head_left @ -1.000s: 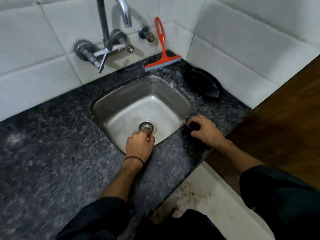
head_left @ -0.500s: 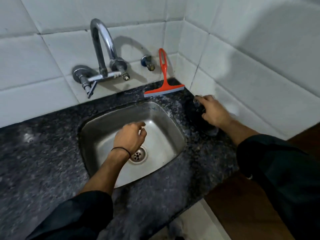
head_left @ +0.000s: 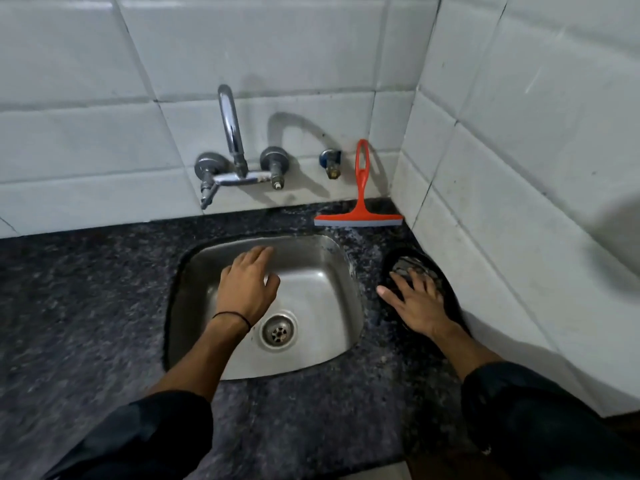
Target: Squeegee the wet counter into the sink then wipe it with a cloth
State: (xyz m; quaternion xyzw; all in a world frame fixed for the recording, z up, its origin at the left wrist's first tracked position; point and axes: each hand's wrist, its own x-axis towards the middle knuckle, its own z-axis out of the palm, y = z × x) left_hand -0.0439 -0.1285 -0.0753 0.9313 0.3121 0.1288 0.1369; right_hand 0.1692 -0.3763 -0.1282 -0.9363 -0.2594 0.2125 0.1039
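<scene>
fingers of both hands are spread and grip nothing. dark speckled stone counter (head_left: 86,306) runs along white wall tiles (head_left: 242,46), and a steel sink (head_left: 322,282) is set near its back right corner. left hand (head_left: 247,289) hovers over the basin; right hand (head_left: 415,303) lies flat on a black dish (head_left: 446,289) by the right edge. orange squeegee (head_left: 360,202) stands at the back edge, blade on the counter, looped handle against the tiles, beside the tap (head_left: 233,147).
</scene>
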